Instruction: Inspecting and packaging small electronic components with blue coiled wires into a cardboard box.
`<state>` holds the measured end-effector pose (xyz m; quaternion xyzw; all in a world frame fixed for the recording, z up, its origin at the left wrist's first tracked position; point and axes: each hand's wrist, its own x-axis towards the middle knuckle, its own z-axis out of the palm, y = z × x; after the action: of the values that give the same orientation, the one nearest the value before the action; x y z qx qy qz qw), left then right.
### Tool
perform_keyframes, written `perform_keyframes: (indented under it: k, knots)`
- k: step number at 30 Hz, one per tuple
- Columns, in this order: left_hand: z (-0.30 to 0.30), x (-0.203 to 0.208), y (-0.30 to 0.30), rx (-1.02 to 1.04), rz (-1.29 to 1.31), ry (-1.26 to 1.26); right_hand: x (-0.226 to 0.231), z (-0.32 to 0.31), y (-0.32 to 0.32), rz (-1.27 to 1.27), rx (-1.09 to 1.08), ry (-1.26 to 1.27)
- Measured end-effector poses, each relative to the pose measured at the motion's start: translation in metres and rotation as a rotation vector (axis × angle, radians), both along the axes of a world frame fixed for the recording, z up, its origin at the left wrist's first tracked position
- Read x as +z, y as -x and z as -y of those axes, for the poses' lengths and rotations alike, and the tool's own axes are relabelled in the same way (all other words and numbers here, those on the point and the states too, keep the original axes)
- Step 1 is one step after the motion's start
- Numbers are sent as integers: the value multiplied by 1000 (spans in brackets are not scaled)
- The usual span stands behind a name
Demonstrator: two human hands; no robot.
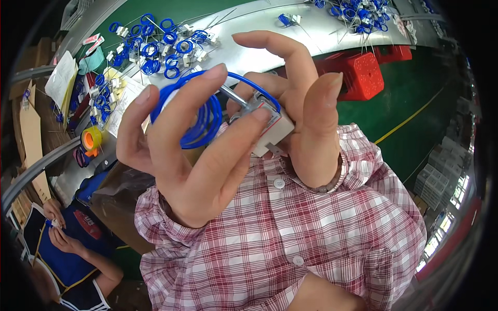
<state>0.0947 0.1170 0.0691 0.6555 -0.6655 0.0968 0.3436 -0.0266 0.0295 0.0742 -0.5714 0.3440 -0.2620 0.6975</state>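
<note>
At the lower left of the frame we see another person in a dark blue shirt with yellow trim [67,259], their hands held together close to their body. Above them, along the left edge, lie brown cardboard sheets [28,135], white paper sheets [61,78] and an orange roll of tape [92,138]. In the upper left, a long grey metal workbench [249,46] carries a scattering of small blue wire coils with white plastic parts [155,46].

At the centre, close to the camera, we see our left hand [181,150]. Its fingers curl around a coil of bright blue wire wound into a loop [199,116], with the thumb pressed against a small white and silver rectangular metal component [270,127] that the wire joins. This held piece sits in the middle of the frame, raised in front of our red and white checked shirt [270,238].

Just to the right, our right hand [306,114] grasps the same component from the other side, the thumb lying along its right edge and the fingers behind it. A bead bracelet [327,187] circles that wrist.

At the upper right, a red plastic stool [365,72] stands on the green floor [415,103], and more blue coils [358,13] lie on the bench's far end.
</note>
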Motion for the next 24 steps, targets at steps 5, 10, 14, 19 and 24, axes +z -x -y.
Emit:
perform_keyframes:
  k: [5, 10, 14, 19, 24]
  knots:
    - [2, 0, 2, -26, 26, -18, 2, -1, 1, -25, 6, -8]
    - [6, -1, 1, -70, -4, -16, 3, 2, 4, -34, 33, -29]
    - [7, -1, 3, -51, -35, -9, 1, 1, 3, -41, 54, -56]
    - [10, -3, 0, -111, -128, -28, -1, 2, 7, -48, 80, -59]
    - [9, -6, 0, -94, -148, -5, 0, 2, 3, -28, 66, -25]
